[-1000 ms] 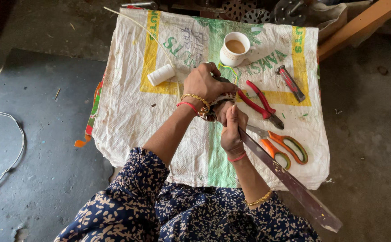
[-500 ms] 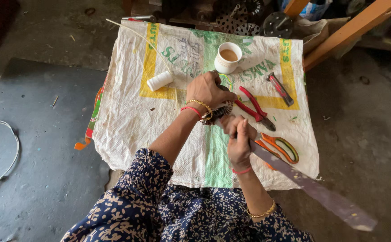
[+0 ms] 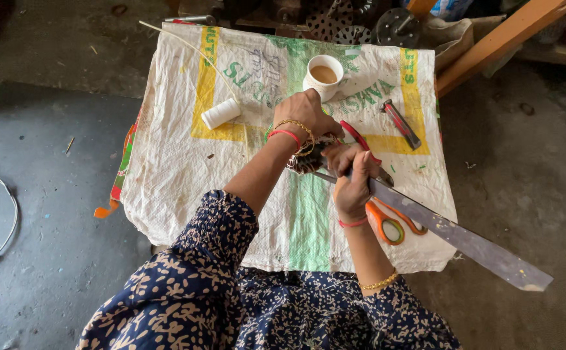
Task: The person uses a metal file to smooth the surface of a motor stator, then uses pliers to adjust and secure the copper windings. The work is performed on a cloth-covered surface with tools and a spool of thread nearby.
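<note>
The person is sitting over a woven plastic sack point(image 3: 179, 175) spread on the floor, and both hands are working close together above its middle. The right hand point(image 3: 351, 178) is closed around a long flat metal strip point(image 3: 455, 236), grey and dull, which is running from the fist out to the right and toward the person. The left hand point(image 3: 309, 115) is curled down over a small dark patterned piece point(image 3: 305, 161), pressing it against the near end of the strip; I cannot tell exactly how the fingers are gripping it. As I judge, the work is in the middle: the piece is still being shaped or fixed, and nothing finished is lying nearby.

Just under the right hand orange-handled scissors point(image 3: 393, 223) are lying, and red-handled pliers point(image 3: 361, 139) are touching the sack beside the left hand. Beyond the left hand a white cup point(image 3: 324, 76) with brown drink is standing. To the left of it a white thread spool point(image 3: 220, 113) is lying on its side. A small red tool point(image 3: 401, 123) is resting farther right.
</note>
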